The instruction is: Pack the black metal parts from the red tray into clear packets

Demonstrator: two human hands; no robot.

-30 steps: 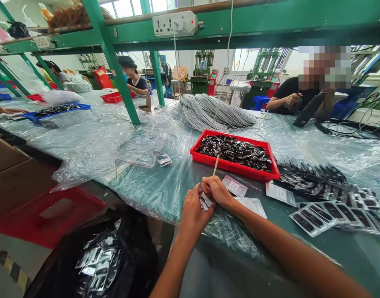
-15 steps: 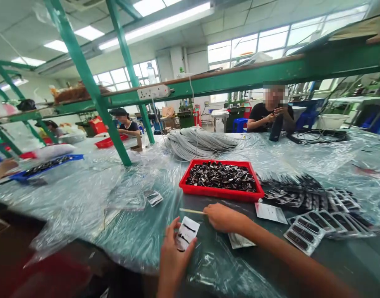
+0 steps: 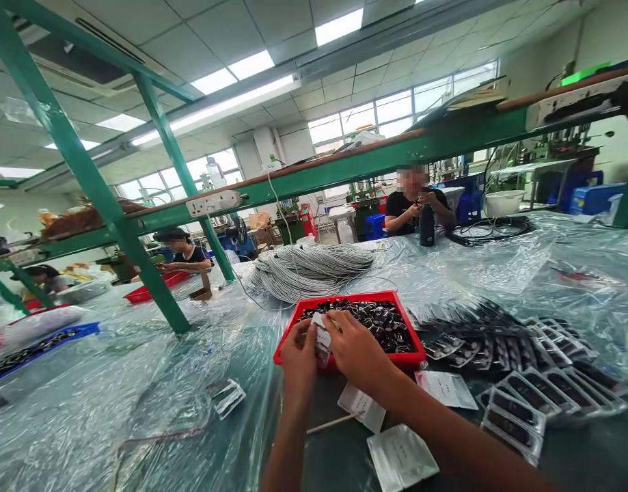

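My left hand [image 3: 299, 359] and my right hand [image 3: 355, 353] are raised together in front of a red tray [image 3: 413, 347] of small black parts. Both pinch one small white packet [image 3: 322, 337] with dark parts inside, fingers closed on its edges. A thin wooden stick [image 3: 332, 424] lies on the table below my hands, beside two flat white packets [image 3: 362, 406], [image 3: 402, 456]. Rows of filled packets [image 3: 519, 403] lie fanned out to the right of the tray.
Clear plastic sheeting [image 3: 139, 396] covers the green table. A bundle of grey cables [image 3: 308, 268] lies behind the tray. Green frame posts [image 3: 88, 178] stand at left. Other people [image 3: 413, 205], [image 3: 183, 254] sit at the far side. A loose packet [image 3: 228, 398] lies at left.
The view tilted upward. My right hand let go of the wooden stick, which now lies on the table, and both hands lifted the packet in front of the red tray.
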